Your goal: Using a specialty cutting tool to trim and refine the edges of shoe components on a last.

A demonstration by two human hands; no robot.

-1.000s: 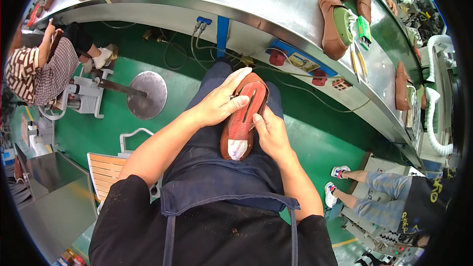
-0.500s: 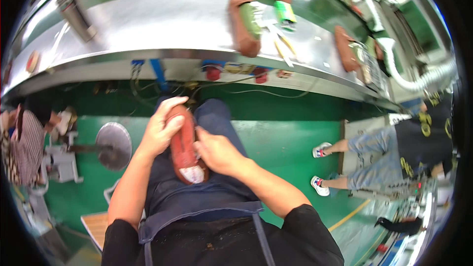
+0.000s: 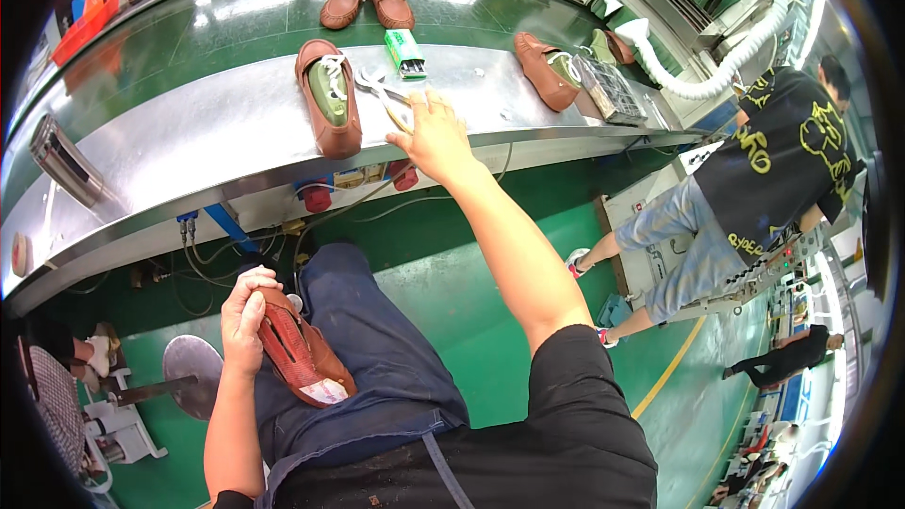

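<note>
My left hand is closed round one end of a reddish-brown leather shoe. The shoe lies on my lap with its ridged reddish underside facing up and a pale patch at the near end. My right hand is stretched over the bench edge, fingers spread. Just beyond its thumb lies a metal hand tool with two long arms, pincers or scissors, partly hidden by the fingers. Left of the tool stands a brown shoe with a green lining and white laces. A small green-and-white box sits behind the tool.
Along the metal bench stand a steel cylinder, a brown pair farther back, and another shoe by a clear case. A white hose hangs at right. One person stands right; a round stool is left.
My right hand has left the shoe and reached forward to the bench, beside the metal tool. My left hand still grips the shoe, now farther left in view. The view has turned.
</note>
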